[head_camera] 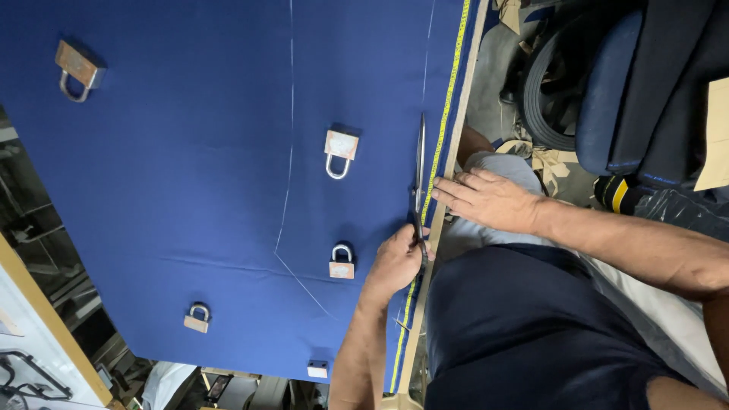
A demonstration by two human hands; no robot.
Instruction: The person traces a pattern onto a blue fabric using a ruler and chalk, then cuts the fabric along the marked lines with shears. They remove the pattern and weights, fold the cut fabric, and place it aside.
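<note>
While left hand (395, 262) grips scissors (420, 171), right hand (486, 199) presses blue cloth (190, 175).

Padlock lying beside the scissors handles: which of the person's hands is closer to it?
Left. The left hand grips the scissors right beside that padlock. The right hand lies flat at the table edge, on the scissors' far side.

No packages, labels, signs or screens clearly in view.
Only a flat tan card sheet (717, 133) at the right edge.
</note>
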